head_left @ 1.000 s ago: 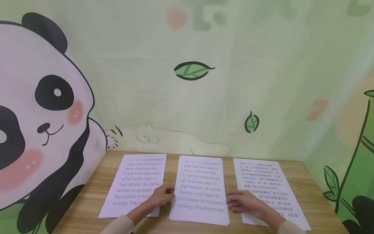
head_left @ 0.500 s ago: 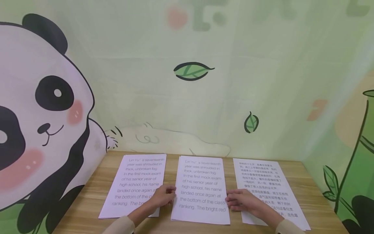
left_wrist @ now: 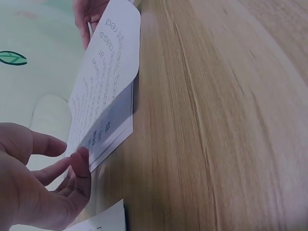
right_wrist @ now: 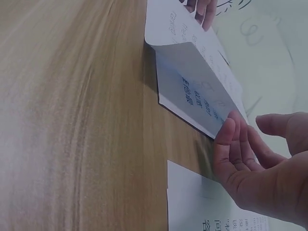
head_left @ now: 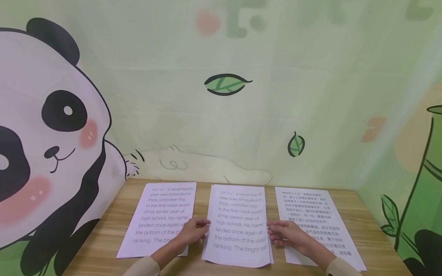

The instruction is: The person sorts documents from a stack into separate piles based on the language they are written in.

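Note:
Between my two hands is a stack of printed white pages, its top sheet of paper raised along both sides and bowed. My left hand holds this sheet's left edge at the fingertips, with fingers curled. At the opposite edge, my right hand holds the sheet the same way, fingers bent against it. In the left wrist view, the lifted sheet stands off the page beneath, which bears Chinese characters. The right wrist view also shows that lower page under the raised edge.
English-printed pages lie on the left, partly under my left forearm. Chinese-printed pages lie on the right, partly covered by my right hand and forearm. The wooden table meets a cloth backdrop with panda and leaf drawings.
The middle top sheet has shifted slightly to the right and toward me, and its near edge now bulges up from the stack. Both hands stay almost where they were at its sides.

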Available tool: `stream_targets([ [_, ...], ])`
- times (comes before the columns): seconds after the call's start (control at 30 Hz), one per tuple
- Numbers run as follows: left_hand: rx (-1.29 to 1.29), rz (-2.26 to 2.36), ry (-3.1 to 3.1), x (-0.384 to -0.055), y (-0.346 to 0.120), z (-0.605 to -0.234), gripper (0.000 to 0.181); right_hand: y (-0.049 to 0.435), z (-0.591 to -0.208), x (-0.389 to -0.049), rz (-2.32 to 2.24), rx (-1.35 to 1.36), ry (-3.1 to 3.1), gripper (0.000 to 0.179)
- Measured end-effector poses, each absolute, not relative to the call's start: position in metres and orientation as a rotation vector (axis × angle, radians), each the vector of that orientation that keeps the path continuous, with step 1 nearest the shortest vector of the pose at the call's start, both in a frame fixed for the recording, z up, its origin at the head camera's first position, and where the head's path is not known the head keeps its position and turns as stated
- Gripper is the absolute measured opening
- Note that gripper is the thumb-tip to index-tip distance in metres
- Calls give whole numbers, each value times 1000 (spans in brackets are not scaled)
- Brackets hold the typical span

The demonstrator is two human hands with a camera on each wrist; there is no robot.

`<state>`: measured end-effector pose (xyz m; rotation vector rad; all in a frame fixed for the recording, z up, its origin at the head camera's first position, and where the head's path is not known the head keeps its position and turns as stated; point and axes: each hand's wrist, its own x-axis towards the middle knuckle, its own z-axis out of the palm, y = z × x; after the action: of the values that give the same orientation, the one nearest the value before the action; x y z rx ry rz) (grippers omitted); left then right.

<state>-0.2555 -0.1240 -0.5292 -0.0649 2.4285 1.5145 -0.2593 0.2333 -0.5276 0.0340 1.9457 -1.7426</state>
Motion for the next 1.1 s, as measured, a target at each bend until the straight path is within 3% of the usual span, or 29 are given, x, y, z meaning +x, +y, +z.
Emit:
stream_targets([
  [0.53, -85, 1753, 2163, -259, -122, -550, 52, 226, -538, -256, -1707, 163, 1964, 62],
  [1.1, -123, 1717, 2217, -258, -129, -543, 46, 227, -528, -260, -1725, 48, 1971, 72],
])
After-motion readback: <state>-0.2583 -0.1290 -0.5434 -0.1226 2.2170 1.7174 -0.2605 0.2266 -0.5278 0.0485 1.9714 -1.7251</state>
